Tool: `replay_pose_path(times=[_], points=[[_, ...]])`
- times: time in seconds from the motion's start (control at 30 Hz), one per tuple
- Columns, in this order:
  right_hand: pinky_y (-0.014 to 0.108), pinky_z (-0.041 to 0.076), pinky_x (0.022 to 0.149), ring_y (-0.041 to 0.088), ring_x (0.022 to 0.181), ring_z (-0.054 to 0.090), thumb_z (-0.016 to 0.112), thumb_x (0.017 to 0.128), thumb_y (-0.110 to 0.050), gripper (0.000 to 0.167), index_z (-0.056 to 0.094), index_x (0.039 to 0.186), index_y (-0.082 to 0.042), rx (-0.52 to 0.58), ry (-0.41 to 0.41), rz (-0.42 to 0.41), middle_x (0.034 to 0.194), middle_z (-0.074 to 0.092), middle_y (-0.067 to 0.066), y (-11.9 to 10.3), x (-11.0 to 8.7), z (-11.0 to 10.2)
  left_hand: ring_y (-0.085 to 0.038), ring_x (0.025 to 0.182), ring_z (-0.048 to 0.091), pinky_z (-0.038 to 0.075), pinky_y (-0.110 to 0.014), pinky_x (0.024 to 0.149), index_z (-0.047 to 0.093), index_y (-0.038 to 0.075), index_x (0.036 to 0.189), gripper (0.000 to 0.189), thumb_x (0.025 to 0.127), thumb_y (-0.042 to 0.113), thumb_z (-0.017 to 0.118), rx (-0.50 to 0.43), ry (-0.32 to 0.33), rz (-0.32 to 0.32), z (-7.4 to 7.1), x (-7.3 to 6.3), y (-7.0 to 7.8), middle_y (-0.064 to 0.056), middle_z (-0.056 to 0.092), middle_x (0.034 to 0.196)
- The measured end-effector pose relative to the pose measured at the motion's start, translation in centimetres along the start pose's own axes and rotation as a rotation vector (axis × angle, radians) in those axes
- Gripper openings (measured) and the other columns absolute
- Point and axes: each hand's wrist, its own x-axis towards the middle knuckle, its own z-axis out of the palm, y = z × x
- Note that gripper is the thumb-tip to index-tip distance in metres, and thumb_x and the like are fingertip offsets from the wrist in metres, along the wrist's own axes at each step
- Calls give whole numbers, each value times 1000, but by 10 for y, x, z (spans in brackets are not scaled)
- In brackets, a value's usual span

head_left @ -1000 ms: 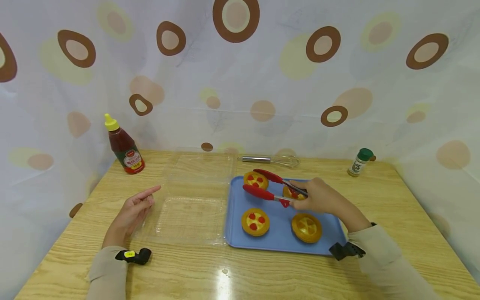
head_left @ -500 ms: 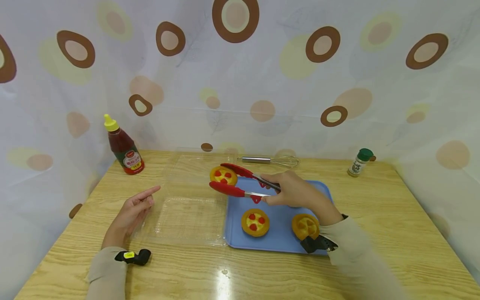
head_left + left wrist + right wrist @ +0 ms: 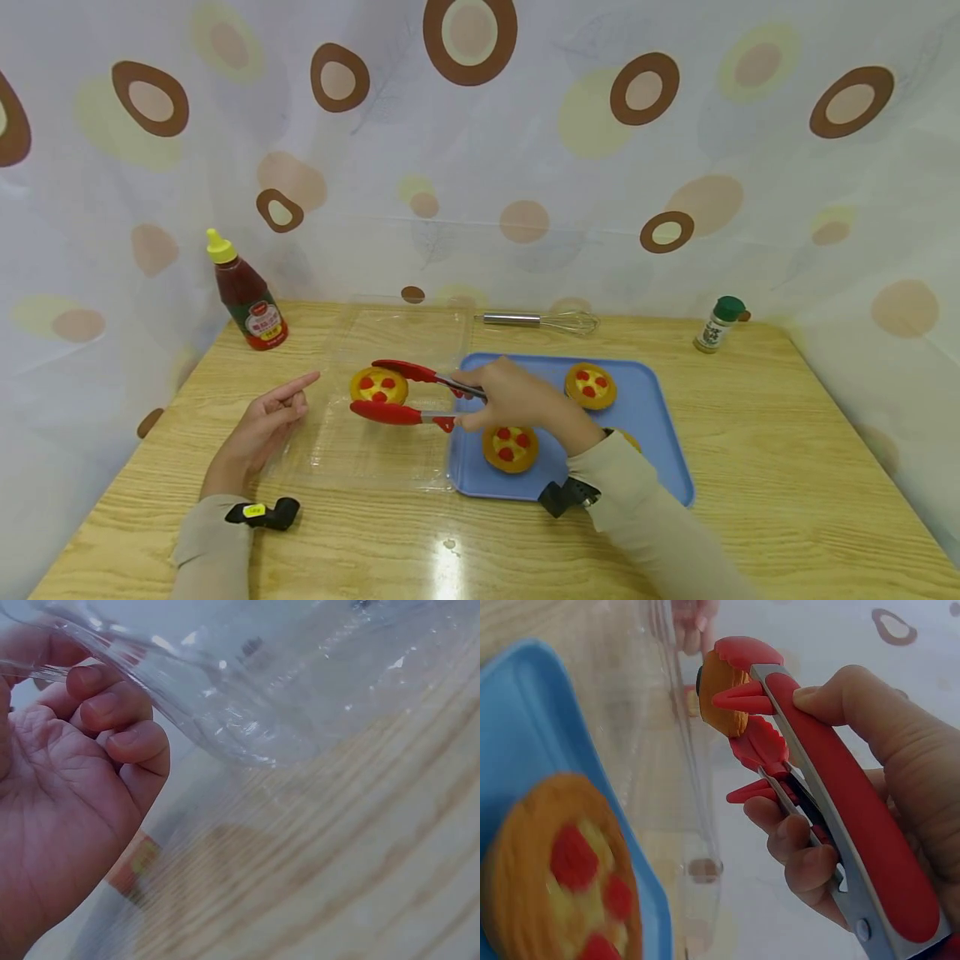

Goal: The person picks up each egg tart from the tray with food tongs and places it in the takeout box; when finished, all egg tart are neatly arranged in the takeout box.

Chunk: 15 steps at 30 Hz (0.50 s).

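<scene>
My right hand [image 3: 513, 396] grips a pair of red-tipped tongs [image 3: 390, 412], thumb on one arm and fingers curled round the other in the right wrist view. Between the tong heads is an egg tart [image 3: 378, 385] with red pieces on top, over the front half of an opened clear plastic box [image 3: 375, 454]. My left hand [image 3: 262, 427] is at the box's left edge. In the left wrist view, curled fingers [image 3: 124, 712] hold the plastic rim; the head view shows the index finger pointing forward. A blue tray [image 3: 656, 442] adjoins the box on the right.
On the tray lie a tart [image 3: 591, 387] at the back right, another tart [image 3: 510, 448] at the front left, and one mostly hidden by my right forearm. Behind stand a sauce bottle [image 3: 251, 304] and a green-capped shaker [image 3: 718, 325]; a whisk [image 3: 536, 320] lies between them.
My right hand has carried the tart in the tongs from the tray's back left corner leftward to over the clear box, lowering it. The left hand has stayed at the box edge.
</scene>
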Motion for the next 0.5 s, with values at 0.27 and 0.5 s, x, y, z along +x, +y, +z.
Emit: replay_pose_path(times=[0.27,0.5], points=[[19,17,43,7,44,14,68,83,-25,60,50,135,0,-46,-53,31,51,20,-8,-10,23,18,-17,68,28,20,-31,61,46,6,140,50,96,-13,33,-7,4,-14,-1,0,1,4,47,84],[20,20,45,7,46,18,71,84,-26,57,54,131,2,-99,-63,50,56,30,-6,-14,41,30,-13,68,35,21,-31,62,49,8,139,51,95,-14,35,-5,22,-36,1,1,1,3,43,82]])
